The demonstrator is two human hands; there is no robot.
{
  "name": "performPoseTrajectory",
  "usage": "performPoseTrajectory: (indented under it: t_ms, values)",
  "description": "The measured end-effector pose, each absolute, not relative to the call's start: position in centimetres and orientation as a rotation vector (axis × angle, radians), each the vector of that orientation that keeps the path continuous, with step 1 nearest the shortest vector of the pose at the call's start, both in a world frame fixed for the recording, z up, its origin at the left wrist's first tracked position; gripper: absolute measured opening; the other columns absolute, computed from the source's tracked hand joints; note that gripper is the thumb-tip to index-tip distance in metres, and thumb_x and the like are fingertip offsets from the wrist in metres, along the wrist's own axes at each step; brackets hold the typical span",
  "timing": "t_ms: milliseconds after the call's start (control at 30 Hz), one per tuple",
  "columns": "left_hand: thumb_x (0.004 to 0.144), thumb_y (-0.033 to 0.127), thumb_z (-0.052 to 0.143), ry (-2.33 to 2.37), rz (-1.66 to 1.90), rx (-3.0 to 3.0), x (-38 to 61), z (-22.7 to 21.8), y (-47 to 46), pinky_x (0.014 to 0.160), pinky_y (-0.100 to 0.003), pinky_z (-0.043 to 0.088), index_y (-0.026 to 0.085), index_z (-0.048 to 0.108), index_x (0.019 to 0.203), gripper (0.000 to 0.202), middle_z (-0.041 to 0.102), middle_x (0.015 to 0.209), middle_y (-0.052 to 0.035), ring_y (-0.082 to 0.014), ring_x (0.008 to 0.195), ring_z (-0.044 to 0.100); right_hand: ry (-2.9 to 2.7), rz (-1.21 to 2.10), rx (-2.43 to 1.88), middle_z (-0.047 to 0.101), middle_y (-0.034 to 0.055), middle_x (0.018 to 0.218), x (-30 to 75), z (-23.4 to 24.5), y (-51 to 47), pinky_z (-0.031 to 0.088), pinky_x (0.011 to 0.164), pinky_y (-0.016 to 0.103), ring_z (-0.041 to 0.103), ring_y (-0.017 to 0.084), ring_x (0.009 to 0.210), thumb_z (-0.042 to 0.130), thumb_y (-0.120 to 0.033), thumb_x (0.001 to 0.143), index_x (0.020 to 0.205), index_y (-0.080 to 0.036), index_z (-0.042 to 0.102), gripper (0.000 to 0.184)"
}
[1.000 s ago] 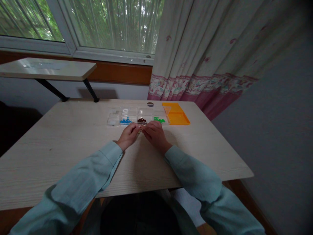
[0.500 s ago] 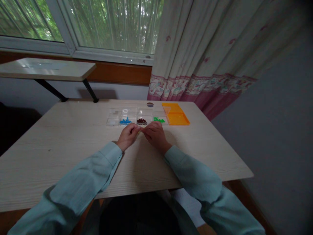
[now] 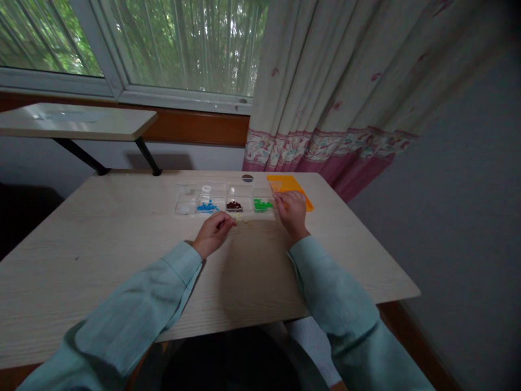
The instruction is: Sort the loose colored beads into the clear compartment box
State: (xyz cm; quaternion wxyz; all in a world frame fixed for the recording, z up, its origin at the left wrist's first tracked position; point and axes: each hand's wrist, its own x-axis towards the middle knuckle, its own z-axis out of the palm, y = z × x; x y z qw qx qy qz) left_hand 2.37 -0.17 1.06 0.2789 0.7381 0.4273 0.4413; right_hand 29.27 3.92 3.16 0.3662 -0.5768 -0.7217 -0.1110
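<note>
My left hand (image 3: 212, 232) rests on the wooden table (image 3: 122, 244) with its fingers pinched together near a few small pale bits (image 3: 240, 218); what it pinches is too small to name. My right hand (image 3: 291, 212) reaches to the front edge of the orange tray (image 3: 285, 183), fingers curled over it. Just beyond both hands lies a clear compartment box (image 3: 222, 199) holding blue beads (image 3: 208, 206), dark brown beads (image 3: 234, 205) and green beads (image 3: 262, 204).
A small dark round object (image 3: 247, 178) lies behind the box. A second table (image 3: 77, 119) stands at the back left under the window. A flowered curtain (image 3: 325, 98) hangs at the right, near the table's far corner.
My right hand has moved away from my left hand, to the right, onto the orange tray. My left hand has stayed in place. The view has tilted slightly.
</note>
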Motion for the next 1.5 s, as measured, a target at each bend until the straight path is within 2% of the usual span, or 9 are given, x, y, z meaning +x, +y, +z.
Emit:
performPoseTrajectory:
  t_ms: [133, 300, 567, 700, 900, 1000, 1233, 1500]
  values:
    - [0.089, 0.043, 0.051, 1.154, 1.196, 1.959, 2.3, 1.2, -0.1, 0.061, -0.027, 0.039, 0.019, 0.062, 0.077, 0.030, 0.054, 0.069, -0.0006, -0.0140, 0.066, 0.048, -1.745, -0.283, -1.690, 0.069, 0.0092, 0.096, 33.3, 2.2, 5.1, 0.030, 0.090, 0.039, 0.052, 0.024, 0.097, 0.043, -0.034, 0.093, 0.098, -0.018, 0.072, 0.034]
    - [0.089, 0.041, 0.052, 1.135, 1.202, 1.966, 2.3, 1.2, 0.0, 0.060, -0.026, 0.037, 0.018, 0.063, 0.077, 0.028, 0.052, 0.070, -0.0003, -0.0131, 0.065, 0.046, -1.684, -0.333, -1.948, 0.064, 0.0139, 0.104, 34.9, 1.1, 5.5, 0.026, 0.087, 0.043, 0.042, 0.028, 0.105, 0.045, -0.035, 0.091, 0.092, -0.016, 0.074, 0.034]
    - [0.090, 0.038, 0.052, 1.125, 1.215, 1.999, 2.3, 0.9, 0.1, 0.059, -0.025, 0.036, 0.018, 0.062, 0.076, 0.026, 0.049, 0.068, 0.0007, -0.0125, 0.064, 0.045, -1.659, -0.364, -1.995, 0.061, 0.0151, 0.109, 34.6, 0.8, 5.7, 0.027, 0.086, 0.042, 0.040, 0.028, 0.106, 0.044, -0.031, 0.089, 0.095, -0.014, 0.072, 0.033]
    - [0.092, 0.036, 0.050, 1.101, 1.192, 2.098, 2.3, 0.9, 0.1, 0.062, -0.026, 0.038, 0.018, 0.063, 0.079, 0.026, 0.054, 0.071, -0.0013, -0.0136, 0.067, 0.048, -1.619, -0.354, -1.945, 0.062, 0.0149, 0.107, 34.4, 0.8, 5.7, 0.029, 0.085, 0.041, 0.041, 0.028, 0.104, 0.042, -0.032, 0.090, 0.097, -0.014, 0.072, 0.036]
    - [0.089, 0.027, 0.056, 1.083, 1.039, 2.475, 3.0, 0.8, 0.1, 0.083, -0.035, 0.042, 0.019, 0.065, 0.091, 0.012, 0.060, 0.089, -0.0058, -0.0198, 0.089, 0.053, -1.630, -0.342, -1.774, 0.065, 0.0119, 0.103, 32.4, 1.3, 5.5, 0.031, 0.088, 0.041, 0.046, 0.027, 0.102, 0.041, -0.031, 0.091, 0.098, -0.016, 0.072, 0.035]
    - [0.086, 0.026, 0.060, 1.100, 0.960, 2.585, 3.9, 0.7, 0.4, 0.087, -0.038, 0.042, 0.021, 0.065, 0.101, 0.016, 0.059, 0.098, -0.0076, -0.0226, 0.098, 0.052, -1.687, -0.339, -1.689, 0.066, 0.0105, 0.100, 31.0, 1.4, 5.5, 0.031, 0.090, 0.041, 0.047, 0.026, 0.101, 0.042, -0.030, 0.090, 0.098, -0.017, 0.072, 0.033]
    - [0.088, 0.026, 0.056, 1.160, 0.783, 2.768, 6.1, 1.4, 1.4, 0.085, -0.038, 0.041, 0.021, 0.066, 0.107, 0.022, 0.056, 0.101, -0.0087, -0.0236, 0.097, 0.048, -1.813, -0.306, -1.578, 0.066, 0.0088, 0.097, 29.1, 1.5, 5.2, 0.032, 0.088, 0.039, 0.049, 0.025, 0.098, 0.045, -0.032, 0.092, 0.099, -0.019, 0.071, 0.030]
    - [0.087, 0.027, 0.058, 1.275, 0.694, 2.785, 7.0, 1.9, 1.7, 0.085, -0.038, 0.040, 0.019, 0.068, 0.093, 0.015, 0.055, 0.098, -0.0091, -0.0240, 0.097, 0.046, -1.865, -0.278, -1.538, 0.067, 0.0076, 0.098, 28.5, 1.7, 4.9, 0.032, 0.090, 0.039, 0.050, 0.024, 0.098, 0.045, -0.030, 0.092, 0.099, -0.020, 0.070, 0.028]
